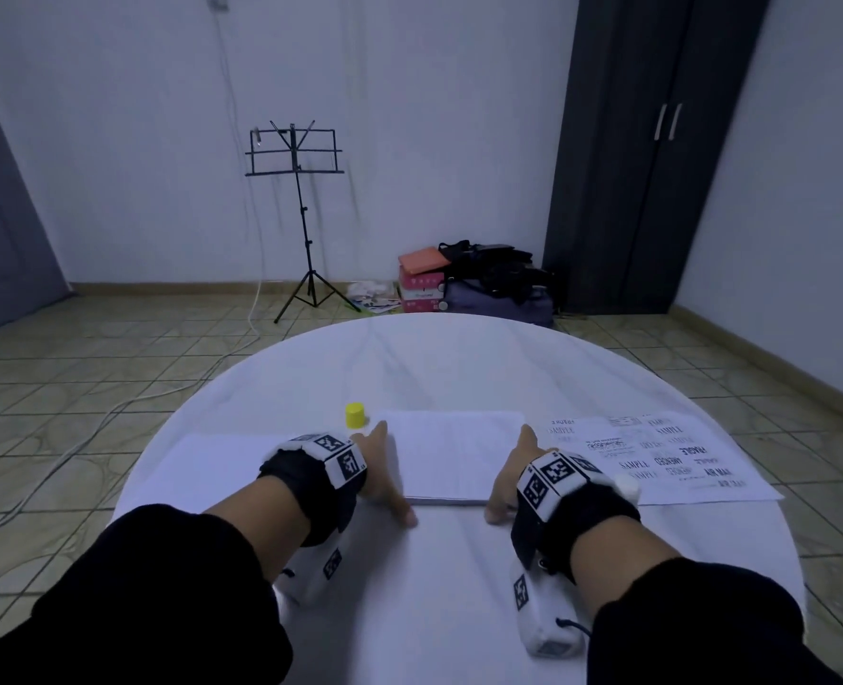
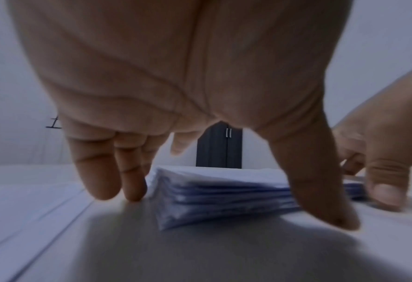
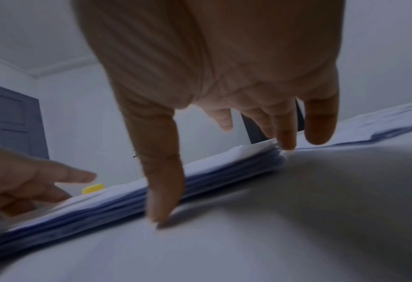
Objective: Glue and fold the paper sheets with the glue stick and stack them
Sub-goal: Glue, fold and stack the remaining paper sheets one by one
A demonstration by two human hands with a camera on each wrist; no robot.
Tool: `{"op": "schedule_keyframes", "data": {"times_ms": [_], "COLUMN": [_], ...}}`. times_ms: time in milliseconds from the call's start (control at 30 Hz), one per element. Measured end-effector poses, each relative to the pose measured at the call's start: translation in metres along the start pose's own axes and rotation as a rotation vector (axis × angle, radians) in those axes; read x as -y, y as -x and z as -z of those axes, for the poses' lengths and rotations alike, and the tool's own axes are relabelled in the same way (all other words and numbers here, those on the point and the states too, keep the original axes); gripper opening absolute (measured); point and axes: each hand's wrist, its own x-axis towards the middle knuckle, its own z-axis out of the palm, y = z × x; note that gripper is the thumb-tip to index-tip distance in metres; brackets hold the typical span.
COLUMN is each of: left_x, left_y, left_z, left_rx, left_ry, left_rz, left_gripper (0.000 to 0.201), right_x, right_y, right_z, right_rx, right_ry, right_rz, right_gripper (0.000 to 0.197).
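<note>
Head view: we see the round white counter [image 1: 459, 585] carrying the stack of folded paper sheets [image 1: 454, 454] at center. Our left hand [image 1: 380, 467] and right hand [image 1: 510, 479], grips wide with fingers straight, flank its sides. Yellow glue stick [image 1: 355, 416] stands just behind.

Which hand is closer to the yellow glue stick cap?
Left. The left hand lies at the paper stack's left edge, just in front of the yellow cap; the right hand is at the stack's far right edge.

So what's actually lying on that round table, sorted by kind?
Stack of folded paper sheets: 1
Blank white sheet: 1
Printed sheet: 1
Yellow-capped glue stick: 1
Hands squaring the stack, left hand and right hand: 2
Total: 6
</note>
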Motion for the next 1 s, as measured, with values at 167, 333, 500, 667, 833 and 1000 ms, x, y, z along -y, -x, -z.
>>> {"op": "schedule_keyframes", "data": {"times_ms": [167,333,500,667,833,1000], "left_x": [-0.005,-0.011,-0.022,-0.06,-0.109,-0.14], "left_y": [0.005,0.017,0.041,0.068,0.082,0.071], "left_z": [0.0,-0.002,-0.007,-0.007,-0.004,0.007], "left_rx": [-0.061,-0.068,-0.182,-0.139,-0.059,-0.042], "left_ry": [-0.077,-0.123,-0.152,-0.154,-0.152,-0.21], "left_rz": [0.014,0.035,0.037,-0.089,-0.234,-0.266], "left_gripper": [0.107,0.087,0.092,0.095,0.084,0.075], "right_x": [0.001,0.001,-0.004,-0.021,-0.063,-0.119], "right_y": [-0.005,0.004,0.026,0.041,0.051,0.036], "right_z": [-0.008,-0.013,-0.016,-0.02,-0.03,-0.008], "right_rx": [-0.078,-0.125,-0.163,-0.009,0.041,0.089], "right_ry": [0.109,0.109,0.089,0.086,0.408,0.363], "right_rz": [0.054,0.063,0.125,0.247,0.331,0.176], "right_gripper": [0.092,0.066,0.038,0.03,0.016,0.022]}}
